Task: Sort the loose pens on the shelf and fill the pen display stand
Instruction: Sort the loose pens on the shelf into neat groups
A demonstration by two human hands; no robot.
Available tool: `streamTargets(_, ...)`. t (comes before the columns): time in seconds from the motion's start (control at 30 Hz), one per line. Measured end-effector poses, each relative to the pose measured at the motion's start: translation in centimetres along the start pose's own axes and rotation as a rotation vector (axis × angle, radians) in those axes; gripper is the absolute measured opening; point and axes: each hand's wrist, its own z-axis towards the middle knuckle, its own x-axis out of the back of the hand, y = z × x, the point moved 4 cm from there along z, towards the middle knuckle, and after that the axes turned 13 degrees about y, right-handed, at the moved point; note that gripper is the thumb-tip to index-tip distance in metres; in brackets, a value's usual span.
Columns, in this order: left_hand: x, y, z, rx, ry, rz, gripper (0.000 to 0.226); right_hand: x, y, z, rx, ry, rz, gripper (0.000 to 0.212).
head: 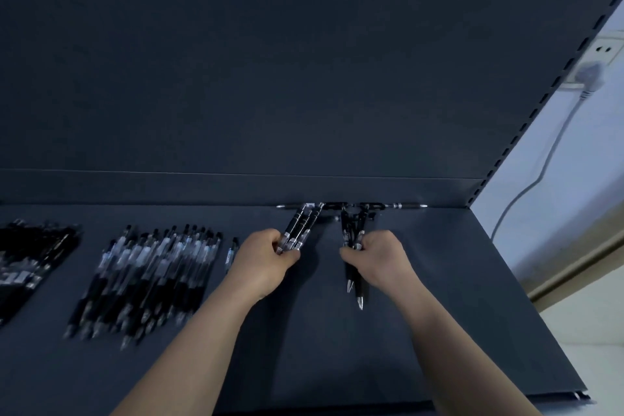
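My left hand (266,258) grips a small bundle of black pens (300,224), their far ends pointing up toward the back of the dark shelf (422,331). My right hand (378,257) holds another bunch of black pens (354,280), silver tips pointing down toward me. A few more pens (401,205) lie along the shelf's back edge, just beyond both hands. To the left lies a large sorted row of black and clear pens (148,277), and a darker pile of pens (30,263) sits at the far left. No display stand is in view.
A single pen (230,255) lies between the big row and my left hand. The shelf's dark back panel (304,78) rises behind. At the right, a slotted upright (540,105), a wall socket with plug (594,71) and a hanging cable.
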Motion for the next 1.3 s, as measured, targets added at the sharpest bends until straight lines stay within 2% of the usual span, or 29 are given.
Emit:
streamTargets(0.07, 2.1, -0.8, 0.0, 0.012, 0.047, -0.038, 0.018, -1.5, -1.9, -0.5, 0.038, -0.023, 0.059, 0.048)
streamTargets(0.2, 7.0, -2.9, 0.2, 0.035, 0.141, -0.068, 0.018, -5.1, -6.4, -2.3, 0.107, -0.125, 0.153, 0.024)
streamTargets(0.27, 9.7, -4.3, 0.4, 0.035, 0.183, -0.054, 0.018, -7.5, -8.7, -3.5, 0.122, -0.175, 0.173, 0.021)
streamTargets(0.53, 22.5, -11.6, 1.7, 0.078, 0.325, 0.04, 0.02, -18.4, -18.4, -8.6, 0.168, -0.281, 0.129, 0.033)
streamTargets(0.73, 31.5, -17.5, 2.2, 0.124, 0.49, 0.112, 0.025, -25.8, -25.3, -13.1, 0.194, -0.299, 0.096, 0.05)
streamTargets(1.03, 35.6, -23.7, 3.8, 0.173, 0.447, 0.105, 0.003, -32.8, -29.2, -16.0, 0.156, -0.292, -0.007, 0.054)
streamTargets(1.17, 35.6, -25.1, 4.5, 0.161, 0.43, 0.127, 0.019, -33.0, -29.1, -16.0, 0.189, -0.223, 0.0, 0.054)
streamTargets(1.23, 35.6, -25.9, 4.6, 0.168, 0.41, 0.16, 0.033, -33.1, -28.7, -15.9, 0.225, -0.187, -0.015, 0.042)
streamTargets(1.3, 35.5, -26.4, 4.5, 0.166, 0.395, 0.181, 0.042, -33.2, -28.4, -16.0, 0.279, -0.163, -0.066, 0.021)
